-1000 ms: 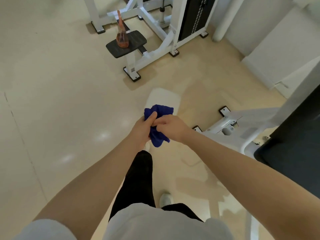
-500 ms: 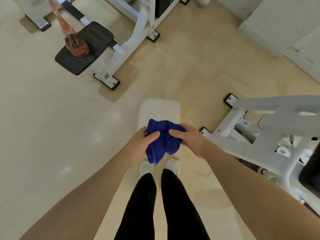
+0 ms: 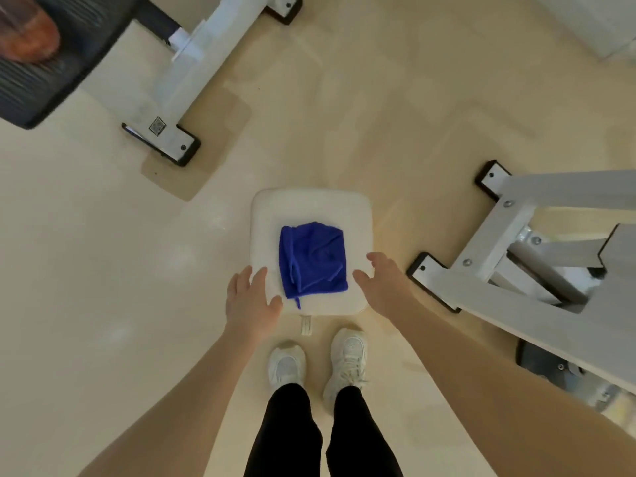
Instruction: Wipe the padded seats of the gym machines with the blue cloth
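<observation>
Head view, looking straight down. Far left, top corner: black ribbed footplate cut by the frame edge, with a blurred orange-brown object on it. Just right of it, a white machine leg runs down to a black-capped foot. Below that foot, a wide stretch of bare cream floor reaches the left edge.

Left hand: fingers spread, palm down, holding nothing; fingertips over the near-left corner of the white padded seat. Cannot tell if they touch it.

Blue cloth: lies loose and rumpled on the seat, centre to near side, inside all four seat edges, white margin showing on every side. It sits between the two hands, clear of both.

White shoes stand just short of the seat's near edge.

Right hand: open, fingers extended, empty; over the near-right corner of the seat.

Right: grey-white machine frame with black feet, near the seat's right edge, a narrow strip of floor between.
</observation>
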The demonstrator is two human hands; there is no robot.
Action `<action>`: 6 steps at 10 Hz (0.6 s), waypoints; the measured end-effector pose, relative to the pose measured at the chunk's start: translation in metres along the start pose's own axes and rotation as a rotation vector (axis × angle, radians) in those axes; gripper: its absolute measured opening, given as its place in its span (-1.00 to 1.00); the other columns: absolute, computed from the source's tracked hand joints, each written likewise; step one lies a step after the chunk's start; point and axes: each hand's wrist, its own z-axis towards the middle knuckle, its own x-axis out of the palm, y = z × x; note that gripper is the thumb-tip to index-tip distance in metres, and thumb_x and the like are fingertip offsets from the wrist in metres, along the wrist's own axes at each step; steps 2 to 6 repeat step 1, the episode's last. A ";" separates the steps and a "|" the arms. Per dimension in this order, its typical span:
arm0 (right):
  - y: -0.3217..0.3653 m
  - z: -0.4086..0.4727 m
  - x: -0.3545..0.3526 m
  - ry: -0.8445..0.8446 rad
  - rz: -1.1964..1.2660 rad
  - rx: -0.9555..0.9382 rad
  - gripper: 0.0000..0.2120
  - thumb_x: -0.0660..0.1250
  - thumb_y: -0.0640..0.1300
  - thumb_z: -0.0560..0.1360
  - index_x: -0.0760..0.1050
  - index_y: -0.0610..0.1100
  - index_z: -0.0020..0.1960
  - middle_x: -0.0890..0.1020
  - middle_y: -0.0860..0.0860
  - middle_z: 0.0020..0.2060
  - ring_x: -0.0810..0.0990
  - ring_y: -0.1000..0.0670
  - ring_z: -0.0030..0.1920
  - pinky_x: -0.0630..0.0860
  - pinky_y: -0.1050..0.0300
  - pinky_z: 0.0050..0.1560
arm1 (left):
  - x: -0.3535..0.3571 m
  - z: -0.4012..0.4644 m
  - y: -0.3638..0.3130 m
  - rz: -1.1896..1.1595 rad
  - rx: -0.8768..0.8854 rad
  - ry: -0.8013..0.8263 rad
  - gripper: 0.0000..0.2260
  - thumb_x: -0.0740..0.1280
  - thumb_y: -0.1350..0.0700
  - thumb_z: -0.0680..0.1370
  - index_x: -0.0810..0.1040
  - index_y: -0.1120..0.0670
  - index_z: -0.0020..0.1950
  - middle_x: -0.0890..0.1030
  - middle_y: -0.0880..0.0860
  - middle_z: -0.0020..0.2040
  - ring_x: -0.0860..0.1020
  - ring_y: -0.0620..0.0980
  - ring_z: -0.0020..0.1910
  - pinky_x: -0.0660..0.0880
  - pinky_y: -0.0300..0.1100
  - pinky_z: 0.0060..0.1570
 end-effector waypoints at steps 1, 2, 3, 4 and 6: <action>0.019 -0.044 -0.035 -0.005 -0.062 -0.023 -0.55 0.17 -0.09 0.58 0.19 -0.15 0.44 0.34 -0.11 0.37 0.38 -0.11 0.30 0.34 0.10 0.17 | -0.038 -0.035 -0.014 0.109 0.076 -0.001 -0.46 0.17 0.07 0.59 0.05 0.12 0.52 0.12 0.11 0.53 -0.01 0.14 0.52 -0.02 -0.07 0.49; 0.019 -0.044 -0.035 -0.005 -0.062 -0.023 -0.55 0.17 -0.09 0.58 0.19 -0.15 0.44 0.34 -0.11 0.37 0.38 -0.11 0.30 0.34 0.10 0.17 | -0.038 -0.035 -0.014 0.109 0.076 -0.001 -0.46 0.17 0.07 0.59 0.05 0.12 0.52 0.12 0.11 0.53 -0.01 0.14 0.52 -0.02 -0.07 0.49; 0.019 -0.044 -0.035 -0.005 -0.062 -0.023 -0.55 0.17 -0.09 0.58 0.19 -0.15 0.44 0.34 -0.11 0.37 0.38 -0.11 0.30 0.34 0.10 0.17 | -0.038 -0.035 -0.014 0.109 0.076 -0.001 -0.46 0.17 0.07 0.59 0.05 0.12 0.52 0.12 0.11 0.53 -0.01 0.14 0.52 -0.02 -0.07 0.49; 0.019 -0.044 -0.035 -0.005 -0.062 -0.023 -0.55 0.17 -0.09 0.58 0.19 -0.15 0.44 0.34 -0.11 0.37 0.38 -0.11 0.30 0.34 0.10 0.17 | -0.038 -0.035 -0.014 0.109 0.076 -0.001 -0.46 0.17 0.07 0.59 0.05 0.12 0.52 0.12 0.11 0.53 -0.01 0.14 0.52 -0.02 -0.07 0.49; 0.019 -0.044 -0.035 -0.005 -0.062 -0.023 -0.55 0.17 -0.09 0.58 0.19 -0.15 0.44 0.34 -0.11 0.37 0.38 -0.11 0.30 0.34 0.10 0.17 | -0.038 -0.035 -0.014 0.109 0.076 -0.001 -0.46 0.17 0.07 0.59 0.05 0.12 0.52 0.12 0.11 0.53 -0.01 0.14 0.52 -0.02 -0.07 0.49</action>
